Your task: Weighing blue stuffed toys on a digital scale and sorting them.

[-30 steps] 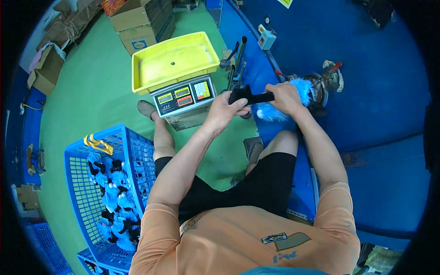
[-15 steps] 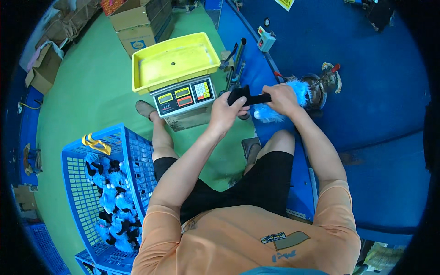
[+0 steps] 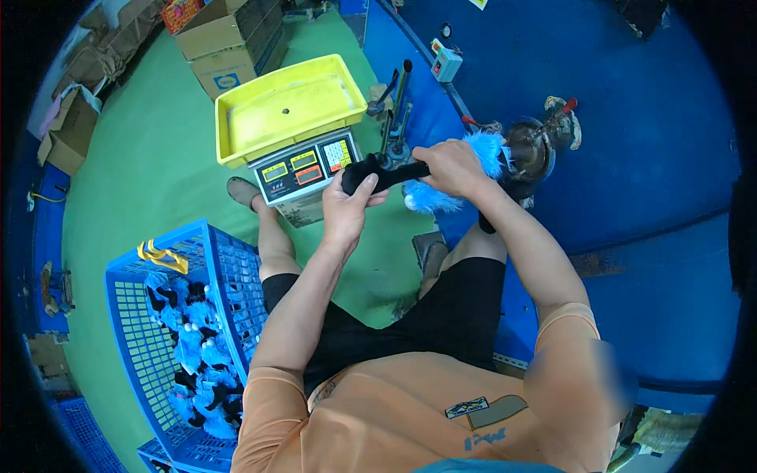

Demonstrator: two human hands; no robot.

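Black plush part [image 3: 377, 175], head view: held between hands, clamped in fingers of left hand [image 3: 347, 211], other end gripped by right hand [image 3: 456, 167]. Blue fur piece [image 3: 432, 199] near metal fitting [image 3: 533, 150] (any join hidden). Similar pieces [image 3: 189, 347] already piled in basket [image 3: 214, 272]; held one outside.

The right hand [image 3: 451, 167] hides one end of the black plush piece [image 3: 388, 177]. Blur swallows part of the right sleeve [image 3: 564, 322]. The top edge crops the large cardboard box [image 3: 229, 54]; key markings on the weighing scale [image 3: 284, 188] are too small to tell.
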